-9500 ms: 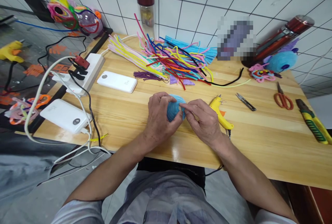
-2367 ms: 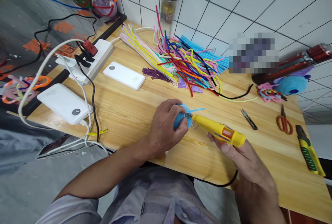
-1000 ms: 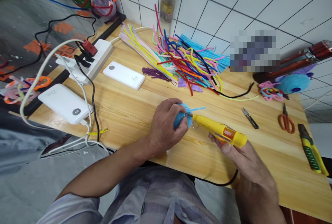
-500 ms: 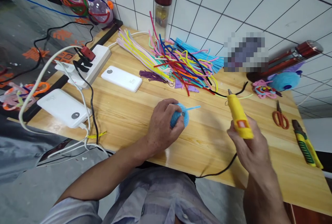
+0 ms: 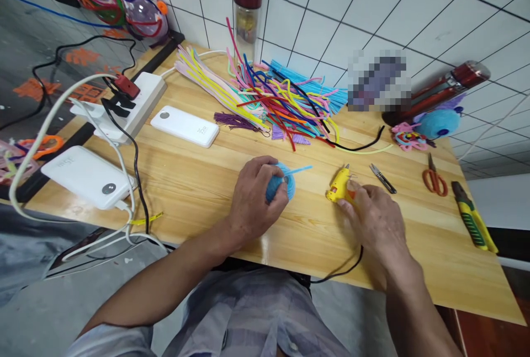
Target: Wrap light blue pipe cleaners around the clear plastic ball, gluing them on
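Note:
My left hand (image 5: 257, 194) is closed round a blue fuzzy ball (image 5: 291, 183) of pipe cleaner, low over the wooden table. A short blue end (image 5: 301, 169) sticks out from it to the right, and its underside is hidden by my fingers. To the right, my right hand (image 5: 375, 216) has its fingers closed on the handle side of a yellow glue gun (image 5: 338, 183), which is down at the tabletop with its nozzle pointing away from me. A black cord (image 5: 342, 274) trails from the gun toward the front edge. Small thread snips (image 5: 383, 178) lie just beyond my right hand.
Many coloured pipe cleaners (image 5: 285, 100) lie heaped at the back, near a lidded glass bottle (image 5: 247, 15). Two white power banks (image 5: 185, 126) and a power strip (image 5: 136, 106) with cables occupy the left. Scissors (image 5: 434, 179) and pliers (image 5: 472, 219) lie right, below a blue fuzzy figure (image 5: 438, 123).
My right hand has lowered the glue gun to the table and moved it left, uncovering the thread snips. My left hand still holds the blue ball in about the same place.

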A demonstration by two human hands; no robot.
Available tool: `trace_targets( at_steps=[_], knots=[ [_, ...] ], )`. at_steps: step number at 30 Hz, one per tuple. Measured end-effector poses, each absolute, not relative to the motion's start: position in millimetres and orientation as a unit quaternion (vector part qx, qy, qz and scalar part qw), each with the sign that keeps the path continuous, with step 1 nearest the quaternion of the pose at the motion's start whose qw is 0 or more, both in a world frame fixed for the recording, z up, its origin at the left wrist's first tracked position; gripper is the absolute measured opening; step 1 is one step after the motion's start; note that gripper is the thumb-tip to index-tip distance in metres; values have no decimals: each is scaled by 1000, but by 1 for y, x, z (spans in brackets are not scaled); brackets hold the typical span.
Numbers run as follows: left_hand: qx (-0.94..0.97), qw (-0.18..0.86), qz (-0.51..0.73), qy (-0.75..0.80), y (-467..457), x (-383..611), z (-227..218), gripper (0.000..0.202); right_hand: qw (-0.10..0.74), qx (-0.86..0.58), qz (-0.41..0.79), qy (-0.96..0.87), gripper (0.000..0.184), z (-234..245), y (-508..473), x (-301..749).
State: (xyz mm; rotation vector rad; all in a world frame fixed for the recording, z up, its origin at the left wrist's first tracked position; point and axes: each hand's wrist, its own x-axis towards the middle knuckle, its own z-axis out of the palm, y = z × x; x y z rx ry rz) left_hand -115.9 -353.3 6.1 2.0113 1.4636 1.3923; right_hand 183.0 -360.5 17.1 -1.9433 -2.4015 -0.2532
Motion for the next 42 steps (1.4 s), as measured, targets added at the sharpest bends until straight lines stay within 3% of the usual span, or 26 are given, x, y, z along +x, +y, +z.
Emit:
trace_targets(
  at_steps=[3, 5, 14, 42],
  knots=[
    [701, 144, 482, 505, -353, -116, 7, 15, 195, -546, -51, -813, 45, 39, -352, 151],
    [701, 140, 484, 505, -353, -117, 7, 15, 254, -495, -15, -831, 44, 48, -343, 125],
    [700, 132, 486, 507, -352, -116, 5, 14, 328, -400, 96, -850, 28, 42, -324, 84],
    [702, 127, 473, 516, -355, -116, 3, 15, 326, -360, 2, -874, 23, 42, -337, 71]
  ],
)
